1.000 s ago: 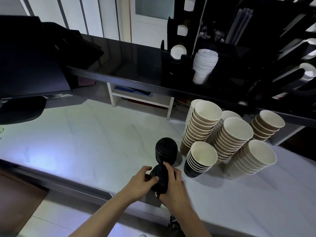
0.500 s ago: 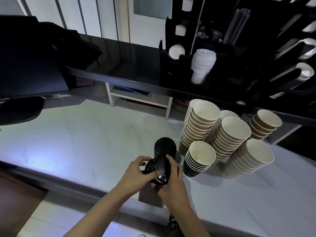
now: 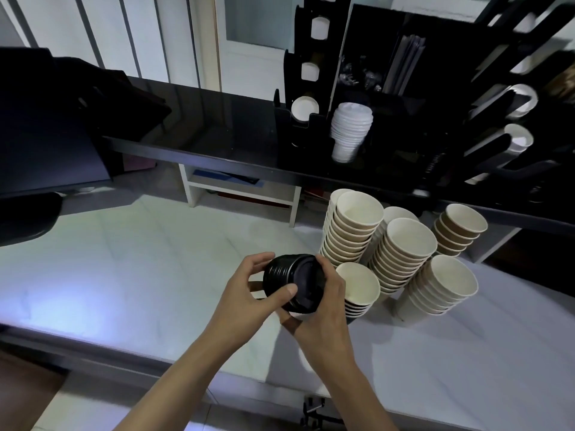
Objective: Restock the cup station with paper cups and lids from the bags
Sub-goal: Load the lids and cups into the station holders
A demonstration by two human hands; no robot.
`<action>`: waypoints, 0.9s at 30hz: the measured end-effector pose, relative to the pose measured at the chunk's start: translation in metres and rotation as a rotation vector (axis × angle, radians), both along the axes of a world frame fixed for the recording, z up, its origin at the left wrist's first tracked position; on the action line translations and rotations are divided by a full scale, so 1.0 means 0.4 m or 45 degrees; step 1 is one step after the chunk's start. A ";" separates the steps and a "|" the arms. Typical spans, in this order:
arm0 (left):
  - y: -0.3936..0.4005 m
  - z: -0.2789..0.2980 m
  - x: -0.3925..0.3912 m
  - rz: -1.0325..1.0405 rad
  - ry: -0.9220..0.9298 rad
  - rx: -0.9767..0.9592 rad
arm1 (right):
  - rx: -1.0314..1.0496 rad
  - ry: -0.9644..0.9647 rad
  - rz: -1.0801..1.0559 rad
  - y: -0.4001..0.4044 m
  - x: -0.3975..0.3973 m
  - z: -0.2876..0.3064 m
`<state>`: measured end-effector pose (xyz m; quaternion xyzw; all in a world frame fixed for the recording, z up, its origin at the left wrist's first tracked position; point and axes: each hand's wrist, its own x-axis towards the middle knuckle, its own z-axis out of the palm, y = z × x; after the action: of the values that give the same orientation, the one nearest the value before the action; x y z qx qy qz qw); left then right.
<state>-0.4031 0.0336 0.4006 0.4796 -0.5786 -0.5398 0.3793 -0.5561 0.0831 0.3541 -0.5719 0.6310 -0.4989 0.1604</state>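
Two hands grip one stack of black lids, held above the counter. The left hand curls round its near side, thumb on the top lid; the right hand cups the far side. Keep the stack squeezed square while carrying; paper cups stand just right of the right hand

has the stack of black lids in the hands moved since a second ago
Yes. The stack of black lids has risen and shifted away from the person, toward the nearest paper cup stack, held by both hands.
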 end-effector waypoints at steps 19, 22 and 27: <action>0.021 0.120 -0.143 -0.258 0.425 0.010 | -0.111 -0.316 -0.156 0.060 -0.087 0.136; 0.024 0.133 -0.176 -0.276 0.433 0.032 | -0.138 -0.361 -0.192 0.072 -0.116 0.155; 0.038 0.151 -0.242 -0.312 0.412 0.008 | -0.176 -0.434 -0.226 0.095 -0.178 0.193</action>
<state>-0.5000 0.0488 0.4609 0.3138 -0.5624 -0.6539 0.3971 -0.6273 0.1209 0.4311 -0.4309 0.6069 -0.6429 0.1807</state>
